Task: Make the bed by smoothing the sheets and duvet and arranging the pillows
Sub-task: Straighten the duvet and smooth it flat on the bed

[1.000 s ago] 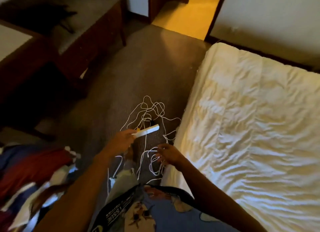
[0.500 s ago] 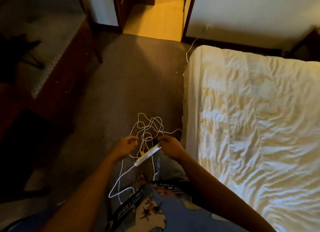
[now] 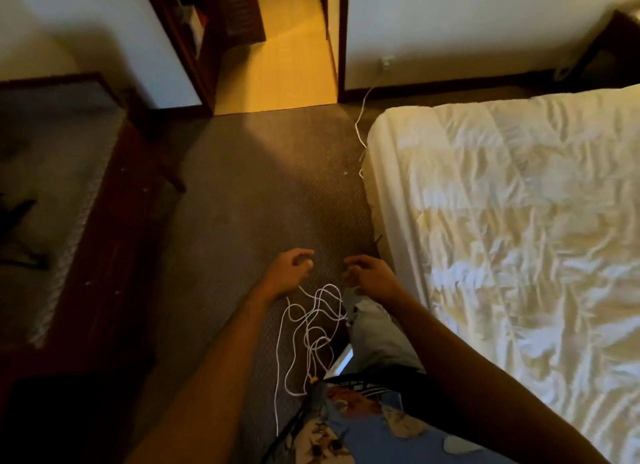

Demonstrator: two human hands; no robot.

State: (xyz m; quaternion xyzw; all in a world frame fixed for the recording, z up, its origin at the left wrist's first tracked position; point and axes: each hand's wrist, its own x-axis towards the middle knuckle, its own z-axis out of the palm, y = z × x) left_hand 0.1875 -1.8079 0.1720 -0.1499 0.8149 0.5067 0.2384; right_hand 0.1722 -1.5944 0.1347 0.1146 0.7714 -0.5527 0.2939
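Bed [image 3: 519, 256] right; tangled cord [image 3: 311, 325] on carpet [image 3: 259, 186] beside it

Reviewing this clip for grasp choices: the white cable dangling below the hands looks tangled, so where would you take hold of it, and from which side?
Judging by this view, grip the white cable just under the left hand, where the strands gather before spreading into loops. Come from above and the open carpet side, since the bed and the person's leg crowd its right. The lower loops would likely slip or knot.

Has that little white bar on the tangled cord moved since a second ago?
Yes. The white bar was up level with the hands beside the bed; now it hangs lower, by the knee, well below the left hand and right hand.
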